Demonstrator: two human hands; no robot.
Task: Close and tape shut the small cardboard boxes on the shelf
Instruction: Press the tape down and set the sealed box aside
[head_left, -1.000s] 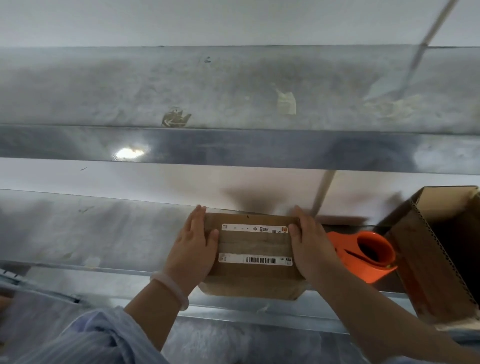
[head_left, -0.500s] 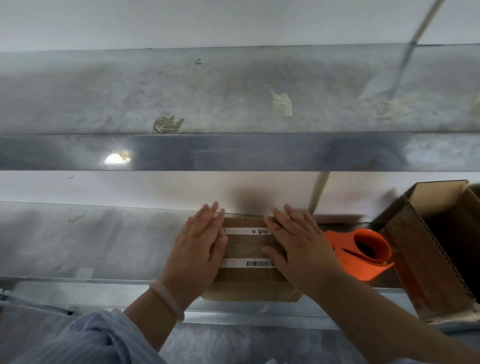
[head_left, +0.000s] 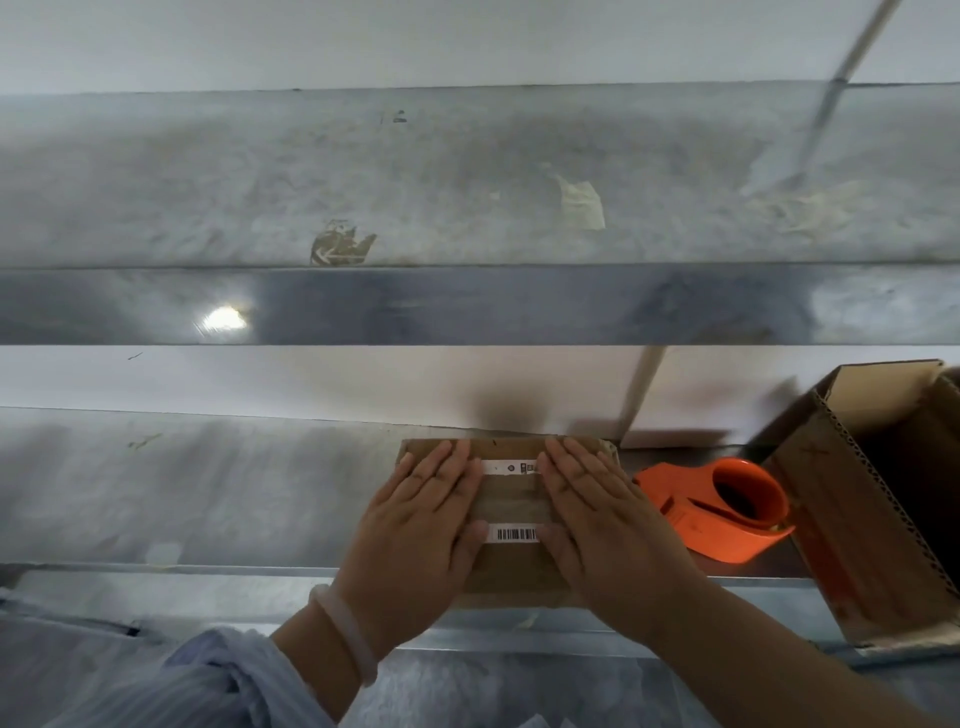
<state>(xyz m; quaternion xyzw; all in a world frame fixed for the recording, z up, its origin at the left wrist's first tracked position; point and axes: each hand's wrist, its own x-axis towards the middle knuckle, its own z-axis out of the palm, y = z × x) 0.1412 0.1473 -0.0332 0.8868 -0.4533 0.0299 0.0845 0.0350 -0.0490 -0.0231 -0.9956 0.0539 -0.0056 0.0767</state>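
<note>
A small brown cardboard box (head_left: 511, 501) lies closed on the metal shelf (head_left: 208, 493), with two white barcode labels across its top. My left hand (head_left: 421, 530) lies flat on the left half of the top, fingers straight. My right hand (head_left: 602, 519) presses flat on the right half, fingers straight and pointing toward the wall. Only a narrow strip of the box top shows between the two hands. An orange tape dispenser (head_left: 727, 509) sits on the shelf just right of the box, untouched.
A larger open cardboard box (head_left: 878, 499) stands at the shelf's right end, beyond the dispenser. An upper metal shelf (head_left: 467, 301) spans the view above. The white wall runs behind the shelf. The shelf's front lip (head_left: 208, 571) runs below the box.
Both hands have moved from the box's sides inward onto its top and now lie flat, closer together. The box has not shifted noticeably.
</note>
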